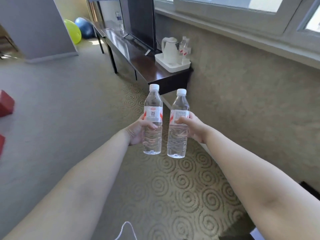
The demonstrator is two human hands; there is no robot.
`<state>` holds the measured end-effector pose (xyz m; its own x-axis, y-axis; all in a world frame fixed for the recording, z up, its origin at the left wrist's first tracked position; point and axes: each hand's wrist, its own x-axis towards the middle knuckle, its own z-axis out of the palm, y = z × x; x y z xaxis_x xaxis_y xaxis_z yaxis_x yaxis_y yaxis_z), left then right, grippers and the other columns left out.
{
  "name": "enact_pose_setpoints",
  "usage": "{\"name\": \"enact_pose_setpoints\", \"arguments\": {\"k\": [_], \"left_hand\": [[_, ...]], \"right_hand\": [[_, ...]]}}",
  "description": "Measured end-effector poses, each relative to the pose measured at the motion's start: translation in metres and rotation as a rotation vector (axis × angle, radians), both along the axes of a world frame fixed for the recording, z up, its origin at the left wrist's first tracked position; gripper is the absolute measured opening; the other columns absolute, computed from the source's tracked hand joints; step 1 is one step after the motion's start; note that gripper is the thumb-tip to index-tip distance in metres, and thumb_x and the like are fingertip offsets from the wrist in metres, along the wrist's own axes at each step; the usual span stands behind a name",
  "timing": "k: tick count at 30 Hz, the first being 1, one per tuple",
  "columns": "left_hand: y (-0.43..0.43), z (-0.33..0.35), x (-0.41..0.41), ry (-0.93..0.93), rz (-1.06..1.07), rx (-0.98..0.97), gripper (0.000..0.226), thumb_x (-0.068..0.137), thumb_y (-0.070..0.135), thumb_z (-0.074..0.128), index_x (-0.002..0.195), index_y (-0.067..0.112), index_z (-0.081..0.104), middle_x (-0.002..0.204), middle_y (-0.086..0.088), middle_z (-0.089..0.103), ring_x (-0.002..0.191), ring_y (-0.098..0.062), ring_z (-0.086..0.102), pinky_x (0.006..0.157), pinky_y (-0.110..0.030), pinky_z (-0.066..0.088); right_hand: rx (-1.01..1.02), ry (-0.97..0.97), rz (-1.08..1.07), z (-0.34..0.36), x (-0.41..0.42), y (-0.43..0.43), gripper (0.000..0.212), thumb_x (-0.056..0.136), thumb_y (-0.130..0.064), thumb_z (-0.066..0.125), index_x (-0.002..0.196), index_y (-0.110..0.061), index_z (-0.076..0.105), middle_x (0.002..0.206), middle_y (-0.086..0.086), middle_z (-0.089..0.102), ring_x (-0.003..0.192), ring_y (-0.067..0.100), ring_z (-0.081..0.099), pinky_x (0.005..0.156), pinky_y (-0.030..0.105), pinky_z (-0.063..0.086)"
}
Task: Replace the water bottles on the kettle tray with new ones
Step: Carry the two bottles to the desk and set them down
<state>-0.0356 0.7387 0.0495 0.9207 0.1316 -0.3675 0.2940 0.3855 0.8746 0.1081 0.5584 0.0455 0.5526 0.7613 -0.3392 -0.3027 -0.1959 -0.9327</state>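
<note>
I hold two full clear water bottles upright in front of me, above the carpet. My left hand (136, 131) grips the left bottle (152, 122) around its middle, below a white and red label. My right hand (194, 129) grips the right bottle (178, 125) at the label. Both have white caps. Farther ahead, a white kettle tray (171, 66) sits on the near end of a dark wooden console table (147, 64). On the tray stand a white kettle (170, 48) and water bottles (185, 47) with red labels against the wall.
A flat-screen television (138, 19) stands on the table beyond the tray. The beige wall and window sill run along the right. Green (73, 31) and blue (84, 27) exercise balls lie in the far corner. Red objects (5, 103) sit at the left edge. Swirl-patterned carpet covers the floor.
</note>
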Motion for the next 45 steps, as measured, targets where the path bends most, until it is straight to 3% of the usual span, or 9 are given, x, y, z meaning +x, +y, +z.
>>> {"name": "enact_pose_setpoints", "arguments": {"k": [10,15,19,24,27,31,35,40,45], "left_hand": [[0.144,-0.017,0.048,-0.033,0.067,-0.024,0.079,0.068,0.000,0.059,0.143,0.013,0.037,0.109,-0.016,0.055,0.091,-0.030,0.059,0.085,-0.045,0.050],[0.222,-0.017,0.103,-0.045,0.075,-0.016,0.071,0.067,-0.001,0.060,0.134,0.015,0.045,0.104,-0.016,0.057,0.089,-0.030,0.060,0.087,-0.046,0.048],[0.284,-0.008,0.156,-0.053,0.044,0.001,0.080,0.058,0.006,0.069,0.134,0.017,0.047,0.106,-0.016,0.059,0.093,-0.031,0.062,0.086,-0.046,0.051],[0.350,0.000,0.220,-0.079,0.031,-0.023,0.076,0.062,0.002,0.066,0.134,0.016,0.047,0.106,-0.016,0.058,0.091,-0.031,0.062,0.086,-0.047,0.051],[0.385,0.000,0.255,-0.066,0.020,-0.027,0.076,0.066,0.000,0.061,0.138,0.011,0.043,0.115,-0.020,0.050,0.100,-0.034,0.056,0.096,-0.053,0.042],[0.438,-0.010,0.302,-0.042,-0.015,-0.029,0.083,0.065,0.000,0.063,0.143,0.010,0.037,0.119,-0.020,0.050,0.109,-0.036,0.050,0.102,-0.058,0.039],[0.494,-0.018,0.348,-0.039,-0.078,-0.003,0.080,0.064,-0.001,0.064,0.139,0.014,0.043,0.115,-0.017,0.054,0.107,-0.034,0.052,0.098,-0.054,0.042],[0.589,-0.014,0.416,0.021,-0.196,0.021,0.072,0.054,0.002,0.069,0.122,0.020,0.052,0.096,-0.010,0.062,0.090,-0.028,0.060,0.081,-0.042,0.052],[0.666,-0.005,0.485,0.002,-0.311,0.007,0.072,0.054,-0.001,0.064,0.121,0.017,0.049,0.090,-0.009,0.062,0.078,-0.025,0.062,0.074,-0.037,0.052]], "right_hand": [[-0.022,-0.009,0.088,-0.009,0.060,0.160,0.074,0.066,-0.022,0.072,0.136,-0.012,0.048,0.132,0.018,0.062,0.116,0.035,0.064,0.101,0.059,0.048],[-0.007,-0.007,0.089,-0.008,0.115,0.238,0.076,0.067,-0.020,0.073,0.138,-0.015,0.045,0.132,0.016,0.062,0.118,0.032,0.064,0.103,0.058,0.047],[-0.007,-0.022,0.078,0.005,0.168,0.295,0.075,0.065,-0.020,0.074,0.135,-0.018,0.045,0.131,0.013,0.063,0.116,0.030,0.065,0.102,0.056,0.048],[0.000,-0.031,0.032,0.017,0.228,0.361,0.070,0.063,-0.022,0.075,0.127,-0.023,0.048,0.124,0.007,0.067,0.111,0.026,0.068,0.100,0.052,0.049],[-0.009,-0.026,0.026,0.014,0.256,0.395,0.070,0.057,-0.026,0.077,0.122,-0.026,0.051,0.118,0.004,0.070,0.107,0.024,0.069,0.094,0.049,0.053],[-0.035,-0.033,-0.011,0.004,0.293,0.442,0.049,0.065,-0.022,0.076,0.107,-0.032,0.053,0.098,-0.005,0.076,0.088,0.016,0.076,0.068,0.033,0.059],[-0.071,-0.045,-0.102,-0.007,0.329,0.491,0.049,0.070,-0.023,0.076,0.110,-0.034,0.050,0.109,0.000,0.069,0.098,0.022,0.070,0.082,0.045,0.056],[-0.070,0.008,-0.266,-0.010,0.376,0.569,0.075,0.065,-0.021,0.076,0.132,-0.021,0.044,0.118,0.008,0.066,0.108,0.029,0.067,0.099,0.055,0.050],[-0.005,0.010,-0.413,-0.008,0.420,0.630,0.070,0.071,-0.012,0.073,0.134,-0.016,0.043,0.122,0.014,0.065,0.102,0.030,0.068,0.086,0.049,0.055]]}}
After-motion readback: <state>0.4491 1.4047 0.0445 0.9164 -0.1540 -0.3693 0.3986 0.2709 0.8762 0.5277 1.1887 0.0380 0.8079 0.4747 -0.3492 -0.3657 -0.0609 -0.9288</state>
